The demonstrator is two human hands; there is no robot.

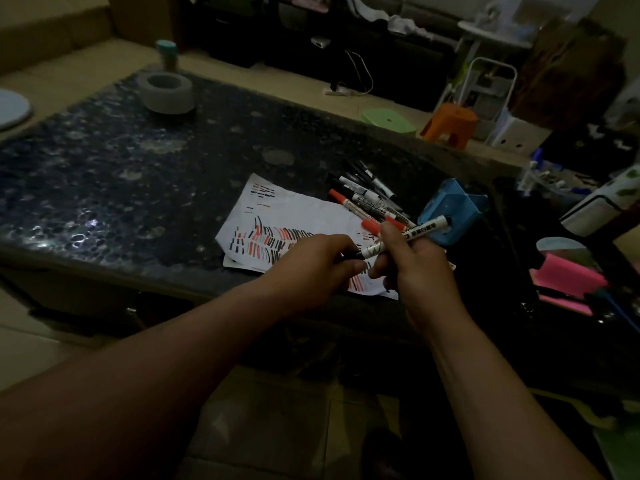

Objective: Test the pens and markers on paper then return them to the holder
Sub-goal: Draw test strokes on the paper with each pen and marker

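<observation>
Markers and pens (367, 199) lie heaped on the dark surface (138, 168), between the paper (294, 216) and the tipped blue holder (453, 216). I see none back inside. Red and black strokes crowd the paper, so testing looks well along. Both hands meet on a white marker (408, 235): the right hand (415, 268) grips its barrel, the left hand (318, 268) pinches its black end.

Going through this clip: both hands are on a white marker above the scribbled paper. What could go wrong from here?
1. The left hand pinches the dark end of the white marker, which the right hand grips. If that end is a cap, a sudden release could smear ink on the fingers.
2. The paper lies at the table's near edge, so pressing strokes might push it off.
3. The loose markers beside the blue holder could roll if knocked.
</observation>
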